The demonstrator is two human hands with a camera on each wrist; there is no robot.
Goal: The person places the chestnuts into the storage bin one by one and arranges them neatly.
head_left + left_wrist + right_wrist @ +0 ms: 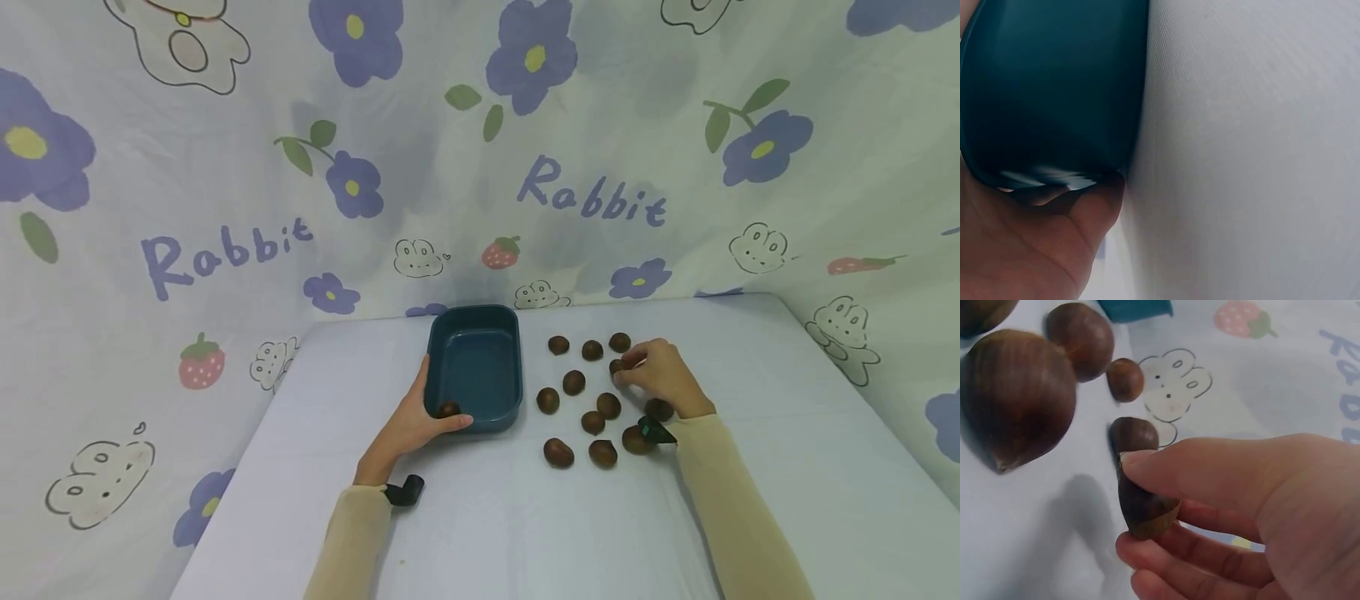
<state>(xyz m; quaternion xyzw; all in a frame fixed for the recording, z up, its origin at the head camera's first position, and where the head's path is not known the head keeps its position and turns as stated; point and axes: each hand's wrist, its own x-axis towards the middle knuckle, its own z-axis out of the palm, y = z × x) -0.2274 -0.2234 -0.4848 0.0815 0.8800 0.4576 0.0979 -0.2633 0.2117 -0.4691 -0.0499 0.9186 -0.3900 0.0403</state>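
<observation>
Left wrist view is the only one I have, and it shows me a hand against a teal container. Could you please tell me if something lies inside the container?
Observer: Yes. The head view shows one chestnut inside the container, in its near left corner, close to the left hand.
Operator: Thank you. And the other hand, is it holding something?
Observer: The right hand pinches another chestnut, which the right wrist view shows best.
Operator: Are there more of them, please, and on which side?
Observer: Several loose chestnuts lie spread on the white table, to the right of the container in the head view.
</observation>
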